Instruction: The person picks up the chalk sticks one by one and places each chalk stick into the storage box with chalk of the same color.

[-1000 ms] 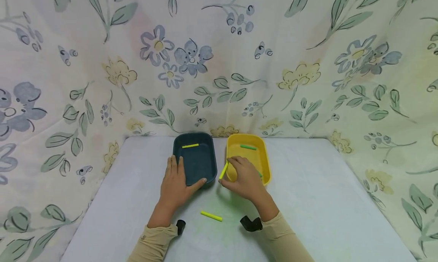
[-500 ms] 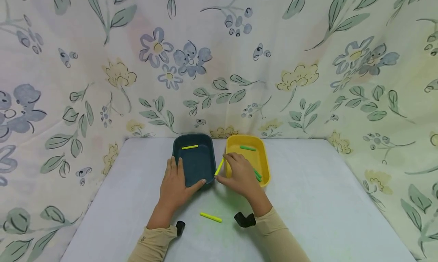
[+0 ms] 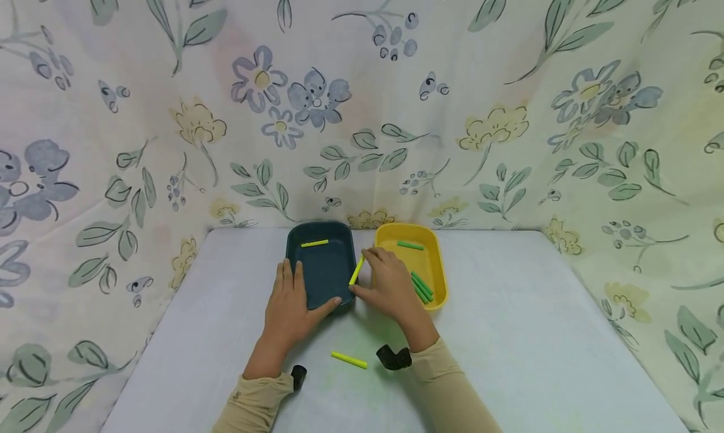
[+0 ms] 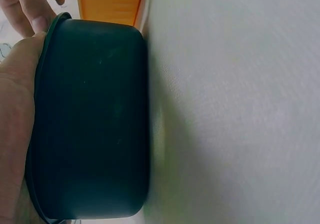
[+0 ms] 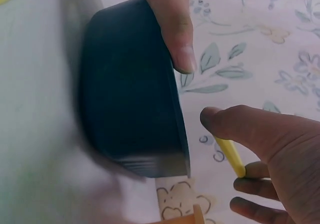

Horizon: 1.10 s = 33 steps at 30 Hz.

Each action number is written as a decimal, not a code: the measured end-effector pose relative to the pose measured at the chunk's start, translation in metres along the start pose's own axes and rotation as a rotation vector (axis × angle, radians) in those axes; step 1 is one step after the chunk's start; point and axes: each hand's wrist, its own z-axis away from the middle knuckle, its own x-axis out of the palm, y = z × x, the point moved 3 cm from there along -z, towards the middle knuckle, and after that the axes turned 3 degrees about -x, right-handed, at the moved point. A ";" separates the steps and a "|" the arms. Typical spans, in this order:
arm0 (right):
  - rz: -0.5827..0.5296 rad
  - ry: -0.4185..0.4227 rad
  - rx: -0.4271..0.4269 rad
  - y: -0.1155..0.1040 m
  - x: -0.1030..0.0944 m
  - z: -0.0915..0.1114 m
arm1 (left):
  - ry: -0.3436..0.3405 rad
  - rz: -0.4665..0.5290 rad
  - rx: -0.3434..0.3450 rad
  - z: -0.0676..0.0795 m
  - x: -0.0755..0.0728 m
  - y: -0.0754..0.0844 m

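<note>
My right hand (image 3: 391, 290) pinches a yellow chalk stick (image 3: 357, 270) between thumb and fingertips, beside the right rim of a dark blue tray (image 3: 325, 276). In the right wrist view, the stick (image 5: 230, 156) spans from the thumb to the fingers. My left hand (image 3: 290, 308) rests on the blue tray's near left corner, fingers extended and spread, thumb along the near rim. Inside that tray, another yellow stick (image 3: 314, 243) lies toward the back. A third yellow stick (image 3: 349, 359) lies on the table between my forearms.
Right of the blue tray stands a yellow tray (image 3: 440, 266). One green chalk stick (image 3: 410, 245) lies at its back, with several green sticks (image 3: 422, 286) grouped near its front. The white tablecloth (image 3: 509, 332) meets a floral cloth (image 3: 486, 169) behind the trays.
My right hand has moved left with the yellow chalk stick, from over the yellow tray to the blue tray's right rim, uncovering green sticks. My left hand has stayed put.
</note>
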 end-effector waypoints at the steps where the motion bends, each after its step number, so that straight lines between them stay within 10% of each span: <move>1: 0.006 -0.006 0.001 -0.001 0.000 -0.001 | -0.006 -0.003 -0.003 0.000 0.000 0.000; 33: -0.023 -0.014 -0.076 -0.013 0.009 -0.001 | -0.005 -0.023 -0.003 -0.002 0.002 -0.002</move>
